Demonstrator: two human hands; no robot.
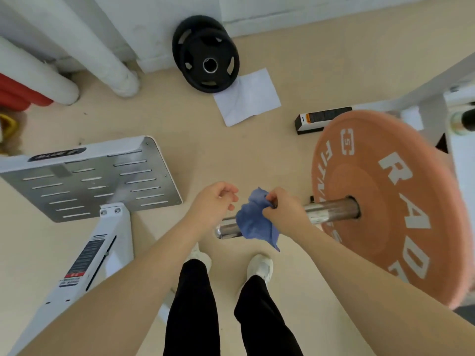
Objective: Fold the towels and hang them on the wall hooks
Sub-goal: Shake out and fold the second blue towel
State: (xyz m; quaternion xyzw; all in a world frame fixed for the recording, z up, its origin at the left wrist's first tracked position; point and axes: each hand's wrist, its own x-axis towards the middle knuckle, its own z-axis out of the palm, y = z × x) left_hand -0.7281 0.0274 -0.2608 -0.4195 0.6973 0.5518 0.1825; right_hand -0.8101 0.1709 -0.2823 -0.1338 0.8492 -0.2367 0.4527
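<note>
Head view. Blue towel (257,222): bunched, centre frame, draped over chrome bar end (331,210). Right hand (285,209): fingers pinching towel's upper edge. Left hand (216,200): just at 9 o'clock of towel, fingers loosely curled, holding nothing. White cloth (248,97): flat on floor, 12 o'clock, beside black weight plates (205,53). Pink bumper plate (380,201): on bar, 3 o'clock.

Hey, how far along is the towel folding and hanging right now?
Early on. Nothing looks hung; no wall hooks are in view. The right hand pinches a crumpled blue towel above the barbell sleeve, not yet folded. The left hand is beside it, holding nothing. A white cloth lies flat on the floor by the black plates, waiting.
</note>
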